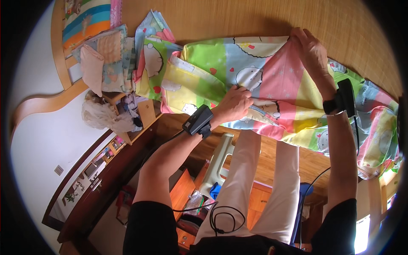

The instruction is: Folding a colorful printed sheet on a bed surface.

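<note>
A cotton bed cover [280,76] with green, blue, pink and yellow stripes and cartoon animals lies in loose folds along the edge of a bed. My right hand [309,47] pinches its far edge, fingertips down by the mat. Nearer to me, my left hand [234,103] grips a bunched fold in the middle of the cloth. A folded-over yellow flap [191,81] lies left of that hand. The cover's near side hangs over the bed edge before my legs, and its right end is heaped up.
A bamboo sleeping mat [216,19] spans the bed. Folded cloths [111,57] are stacked by the wooden headboard [54,95] at left, above a nightstand [148,113] with a plastic bag [102,114]. A pale plastic stool [216,162] stands by my legs; a cable [226,220] loops over my lap.
</note>
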Demonstrator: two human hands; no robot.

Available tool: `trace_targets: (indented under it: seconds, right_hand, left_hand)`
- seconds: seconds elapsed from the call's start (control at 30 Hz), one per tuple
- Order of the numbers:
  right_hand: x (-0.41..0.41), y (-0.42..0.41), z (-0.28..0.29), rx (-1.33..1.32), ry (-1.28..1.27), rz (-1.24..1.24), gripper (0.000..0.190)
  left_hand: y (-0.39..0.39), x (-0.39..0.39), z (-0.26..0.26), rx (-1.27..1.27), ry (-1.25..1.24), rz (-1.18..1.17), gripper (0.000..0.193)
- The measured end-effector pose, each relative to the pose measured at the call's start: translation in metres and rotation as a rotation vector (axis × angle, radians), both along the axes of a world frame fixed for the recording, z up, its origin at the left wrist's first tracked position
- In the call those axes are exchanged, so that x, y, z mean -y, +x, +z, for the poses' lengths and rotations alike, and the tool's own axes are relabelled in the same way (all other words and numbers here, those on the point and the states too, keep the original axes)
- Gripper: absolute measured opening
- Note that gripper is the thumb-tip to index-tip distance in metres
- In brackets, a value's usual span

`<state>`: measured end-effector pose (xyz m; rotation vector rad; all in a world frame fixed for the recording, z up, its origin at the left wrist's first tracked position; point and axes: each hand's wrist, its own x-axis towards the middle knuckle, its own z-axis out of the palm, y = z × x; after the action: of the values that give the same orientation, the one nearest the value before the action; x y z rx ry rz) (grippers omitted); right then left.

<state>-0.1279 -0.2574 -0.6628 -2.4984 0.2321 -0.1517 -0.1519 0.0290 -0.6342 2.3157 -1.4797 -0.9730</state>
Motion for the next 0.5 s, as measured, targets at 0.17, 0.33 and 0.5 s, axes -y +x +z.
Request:
trace_targets:
  seconds: [0.17,0.33,0.5]
  right_hand:
    - [0.003,0.002,-0.014,0.032,-0.221,0.049,0.01]
    - [0.015,-0.015,0.013,0.056,0.033,0.115,0.01]
    - [0.008,-0.037,0.061,0.093,-0.024,0.293,0.015]
  left_hand:
    - [0.002,-0.002,0.0,-0.008,0.056,-0.024,0.011]
    - [0.05,0.021,0.023,-0.506,-0.161,0.436,0.01]
    - [0.192,-0.01,0.036,0.322,-0.248,0.507,0.008]
